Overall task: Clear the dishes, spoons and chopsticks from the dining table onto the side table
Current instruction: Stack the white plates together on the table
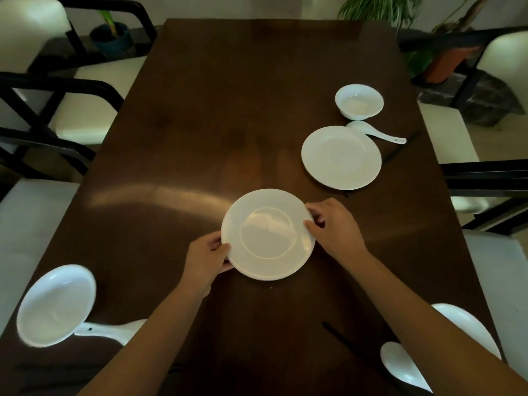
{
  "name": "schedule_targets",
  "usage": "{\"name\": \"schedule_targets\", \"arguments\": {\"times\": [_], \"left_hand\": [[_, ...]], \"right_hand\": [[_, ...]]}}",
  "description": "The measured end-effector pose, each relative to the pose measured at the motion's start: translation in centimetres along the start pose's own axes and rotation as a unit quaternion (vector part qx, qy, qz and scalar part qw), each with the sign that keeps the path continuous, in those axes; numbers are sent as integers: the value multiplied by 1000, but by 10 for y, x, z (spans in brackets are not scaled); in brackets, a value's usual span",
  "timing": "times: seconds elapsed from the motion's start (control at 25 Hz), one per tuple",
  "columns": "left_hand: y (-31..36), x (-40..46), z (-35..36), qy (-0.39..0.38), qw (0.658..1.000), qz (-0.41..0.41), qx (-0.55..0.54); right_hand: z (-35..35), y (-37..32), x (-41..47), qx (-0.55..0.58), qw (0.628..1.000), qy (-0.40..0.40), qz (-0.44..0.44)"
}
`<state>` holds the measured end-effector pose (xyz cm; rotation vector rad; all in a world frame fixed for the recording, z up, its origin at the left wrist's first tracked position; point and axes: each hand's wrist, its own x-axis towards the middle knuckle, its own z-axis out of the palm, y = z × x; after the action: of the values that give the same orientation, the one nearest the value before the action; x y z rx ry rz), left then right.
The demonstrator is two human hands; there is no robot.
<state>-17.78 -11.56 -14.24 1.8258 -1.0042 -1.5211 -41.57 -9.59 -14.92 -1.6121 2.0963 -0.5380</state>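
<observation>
No brand, label or writing is showing on anything in the head view.

A dark brown wooden dining table (pixel 200 124) is filling the view, its polished top catching a pale curved streak of light. Cream-cushioned chairs with black frames (pixel 71 115) are standing along both sides, and potted plants (pixel 113 35) are sitting on the floor beyond the far end.

Near the middle of the table, the left hand (pixel 204 260) is gripping the near-left rim of a white plate (pixel 268 234), thumb on top and fingers curled underneath. The right hand (pixel 333 225) is pinching the right rim of the same plate, fingers bent over the edge.

Further back on the right, a second white plate (pixel 341 157) is lying flat, with a small white bowl (pixel 359 102) behind it and a white spoon (pixel 374 132) between them. Dark chopsticks (pixel 400 150) are lying just beside that plate. At the near left a white bowl (pixel 57 305) is sitting touching a spoon (pixel 114 332); at the near right another bowl (pixel 468 327) and spoon (pixel 403 364) are partly hidden by the right forearm, with dark chopsticks (pixel 343 338) nearby.
</observation>
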Motion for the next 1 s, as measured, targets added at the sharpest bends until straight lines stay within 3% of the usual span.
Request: {"name": "schedule_targets", "arguments": {"times": [0.16, 0.28, 0.4, 0.68, 1.0], "left_hand": [[-1, 7, 6, 17, 1000, -21, -3], [-1, 10, 10, 22, 999, -28, -2], [1, 14, 13, 14, 1000, -27, -8], [7, 18, 22, -5, 1000, -21, -1], [9, 18, 23, -6, 1000, -26, -7]], "right_hand": [[-37, 28, 27, -201, 968, 111, -97], [-65, 54, 56, -303, 944, 114, -70], [-78, 74, 84, -333, 939, 76, -23], [-72, 88, 129, -215, 972, -50, 84], [-72, 83, 124, -102, 991, 33, 77]]}}
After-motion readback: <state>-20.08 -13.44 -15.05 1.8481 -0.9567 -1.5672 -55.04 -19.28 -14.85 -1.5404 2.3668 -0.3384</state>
